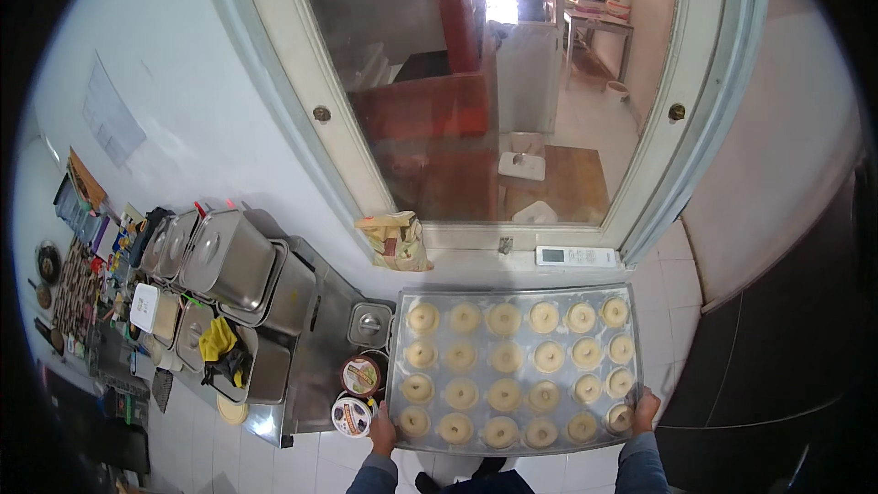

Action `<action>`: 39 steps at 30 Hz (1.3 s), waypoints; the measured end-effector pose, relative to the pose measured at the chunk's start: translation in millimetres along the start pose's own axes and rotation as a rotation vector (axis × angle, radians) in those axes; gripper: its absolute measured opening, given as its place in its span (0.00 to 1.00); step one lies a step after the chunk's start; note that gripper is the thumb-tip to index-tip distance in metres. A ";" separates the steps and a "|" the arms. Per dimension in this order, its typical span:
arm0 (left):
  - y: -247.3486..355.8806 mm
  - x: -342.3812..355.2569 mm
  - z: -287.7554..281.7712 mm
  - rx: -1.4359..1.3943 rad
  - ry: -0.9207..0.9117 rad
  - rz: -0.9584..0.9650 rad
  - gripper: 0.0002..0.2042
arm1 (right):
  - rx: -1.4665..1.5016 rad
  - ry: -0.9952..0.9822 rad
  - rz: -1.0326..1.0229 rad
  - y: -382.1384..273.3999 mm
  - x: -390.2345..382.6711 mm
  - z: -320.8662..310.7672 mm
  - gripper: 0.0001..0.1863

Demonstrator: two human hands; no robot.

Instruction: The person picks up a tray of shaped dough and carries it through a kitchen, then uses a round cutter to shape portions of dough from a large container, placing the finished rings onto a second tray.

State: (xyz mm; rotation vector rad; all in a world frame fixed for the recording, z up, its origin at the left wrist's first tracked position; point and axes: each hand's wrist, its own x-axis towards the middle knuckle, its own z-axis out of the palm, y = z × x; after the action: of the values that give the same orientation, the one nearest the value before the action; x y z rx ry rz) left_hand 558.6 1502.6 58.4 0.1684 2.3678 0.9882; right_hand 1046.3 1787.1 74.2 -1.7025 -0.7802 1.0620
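Observation:
A wide metal baking tray (526, 287) is held level in front of me, below the window. Several rows of pale round dough pieces (504, 394), many with a dimple or small hole in the middle, lie spaced out on it. At the tray's near left corner my left hand (382, 431) is closed on the rim. My right hand (646, 409) grips the right edge near the front corner, its thumb over the rim beside a dough piece. Both sets of fingers are partly hidden under the tray.
Left of the tray stand two round tubs (352, 414) and a lidded steel container (370, 324). Stacked steel pans (229, 259) crowd the counter further left. A paper bag (396, 241) and a white remote control (578, 257) rest on the window sill. A dark panel (768, 329) borders the right.

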 end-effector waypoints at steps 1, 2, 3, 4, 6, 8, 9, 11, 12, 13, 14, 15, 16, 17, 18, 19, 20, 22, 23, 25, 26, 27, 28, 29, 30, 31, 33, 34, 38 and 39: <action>2.1 2.4 -3.2 0.015 -0.031 -0.016 0.32 | -0.008 -0.007 0.005 -1.9 -2.6 3.0 0.13; 4.5 5.0 -4.9 0.017 -0.028 -0.026 0.32 | -0.042 0.005 -0.005 -3.9 -5.2 5.2 0.13; 8.7 7.3 -4.3 0.061 -0.022 -0.049 0.33 | -0.077 0.021 -0.018 -5.1 -6.2 4.5 0.14; 9.5 8.7 -3.4 0.106 -0.018 -0.071 0.34 | -0.086 0.021 -0.016 -4.4 -6.6 4.8 0.14; 1.8 18.3 1.2 0.014 -0.026 -0.069 0.34 | -0.182 0.021 -0.118 -4.9 -6.5 8.0 0.14; -6.9 26.4 0.5 -0.008 -0.042 -0.033 0.34 | -0.195 0.023 -0.102 -8.4 -9.8 11.4 0.14; -6.4 27.4 2.1 -0.091 -0.008 0.027 0.34 | -0.194 0.032 -0.091 -7.0 -11.3 11.6 0.14; -7.6 30.0 -0.3 -0.071 -0.066 -0.011 0.35 | -0.335 0.019 -0.169 -5.6 -12.8 9.5 0.14; -3.3 32.7 -2.4 -0.054 -0.130 -0.034 0.35 | -0.465 0.017 -0.252 -2.2 -8.1 5.6 0.14; 0.4 35.0 -4.8 -0.037 -0.193 -0.058 0.35 | -0.467 0.012 -0.253 0.3 -3.4 1.5 0.14; 10.4 34.7 -3.6 -0.038 -0.203 -0.057 0.35 | -0.670 0.061 -0.376 11.2 7.3 -13.0 0.14; 18.6 32.2 -3.9 0.007 -0.244 -0.012 0.36 | -0.872 0.101 -0.499 13.8 5.5 -16.0 0.15; 26.8 30.2 -4.8 0.052 -0.286 0.034 0.37 | -0.876 0.102 -0.500 16.9 2.3 -19.3 0.15; 30.0 30.3 -10.1 0.151 -0.305 0.002 0.37 | -0.902 0.245 -0.490 9.4 -6.2 -11.9 0.15; 17.7 33.4 -15.0 0.139 -0.284 -0.008 0.37 | -0.921 0.380 -0.487 -2.4 -19.5 -0.9 0.16; -1.4 42.4 -20.5 0.216 -0.249 0.085 0.37 | -0.909 0.348 -0.513 -12.4 -32.4 11.6 0.16; -13.8 46.5 -24.3 0.298 -0.225 0.179 0.37 | -0.828 0.368 -0.555 -21.3 -43.6 19.3 0.15; 2.6 30.9 -28.3 0.255 -0.233 0.043 0.32 | -0.753 0.410 -0.597 -26.0 -66.0 16.8 0.15; -22.9 30.4 -36.5 0.325 -0.112 0.325 0.28 | -0.748 0.377 -0.671 -28.6 -83.9 25.1 0.14; -36.6 14.7 -52.8 0.428 0.066 0.696 0.16 | -0.683 0.345 -0.665 -30.1 -121.0 43.2 0.13; -40.6 2.8 -58.8 0.347 0.024 0.688 0.15 | -0.678 0.335 -0.676 -24.2 -141.5 51.5 0.13; -46.2 -13.0 -74.3 0.270 -0.020 0.790 0.17 | -0.560 0.243 -0.660 -17.7 -165.5 60.7 0.14; -62.4 -30.1 -80.5 0.054 -0.008 0.511 0.18 | -0.436 0.127 -0.646 -12.6 -195.5 77.3 0.14; -62.4 -55.1 -94.5 -0.015 -0.058 0.395 0.19 | -0.490 0.020 -0.656 -5.4 -228.2 86.8 0.13; -74.8 -76.2 -114.6 -0.006 -0.106 0.343 0.19 | -0.464 -0.100 -0.666 -8.0 -276.1 105.2 0.10; -95.8 -96.7 -135.7 -0.004 -0.154 0.287 0.21 | -0.440 -0.222 -0.677 -8.8 -323.1 120.3 0.09; -143.7 -134.9 -172.6 -0.064 -0.165 0.197 0.23 | -0.384 -0.368 -0.951 49.0 -374.3 139.9 0.06; -173.2 -148.1 -194.1 -0.115 -0.161 0.117 0.26 | -0.348 -0.538 -0.935 50.8 -427.0 153.9 0.04; -273.1 -188.9 -269.3 -0.111 -0.041 -0.079 0.30 | -0.345 -1.036 -0.922 89.2 -563.4 183.3 0.04; -291.7 -195.9 -285.3 -0.135 0.043 -0.114 0.30 | -0.321 -1.148 -0.939 101.6 -589.4 191.5 0.05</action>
State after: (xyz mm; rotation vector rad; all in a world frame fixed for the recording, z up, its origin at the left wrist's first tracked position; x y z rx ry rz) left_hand 595.0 1054.3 108.8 -0.0390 2.3111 1.1021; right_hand 628.6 1320.7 123.8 -0.5747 -2.2679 1.1616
